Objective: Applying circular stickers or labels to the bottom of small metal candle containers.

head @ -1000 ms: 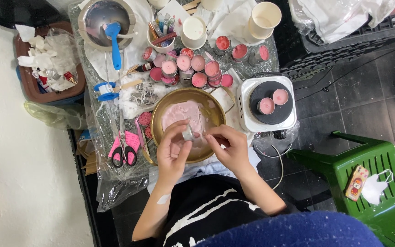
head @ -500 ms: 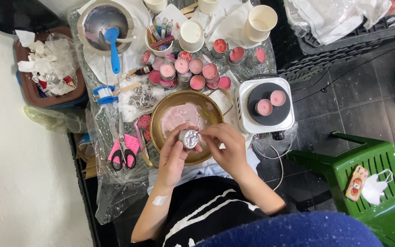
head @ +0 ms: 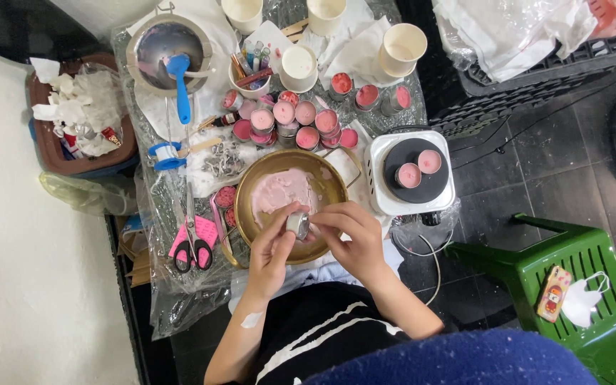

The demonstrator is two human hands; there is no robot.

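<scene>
My left hand (head: 271, 249) and my right hand (head: 354, 239) meet over the near rim of a brass bowl (head: 326, 178) that holds a slab of pink wax (head: 279, 192). Between the fingertips of both hands sits a small round metal tin (head: 298, 224), tilted on its side. The left hand pinches it from the left and the right hand's fingers curl over it from the right. Just beyond the bowl stands a cluster of small tins filled with pink wax (head: 295, 122).
A white hot plate (head: 393, 203) with two pink-filled tins stands right of the bowl. Scissors (head: 191, 246), a pot with a blue spatula (head: 172, 50), paper cups (head: 402, 48) and a tub of scraps (head: 80, 117) crowd the plastic-covered table. A green chair (head: 579, 285) stands at right.
The tin has turned on its side between my fingers. Both hands have stayed over the bowl's near rim.
</scene>
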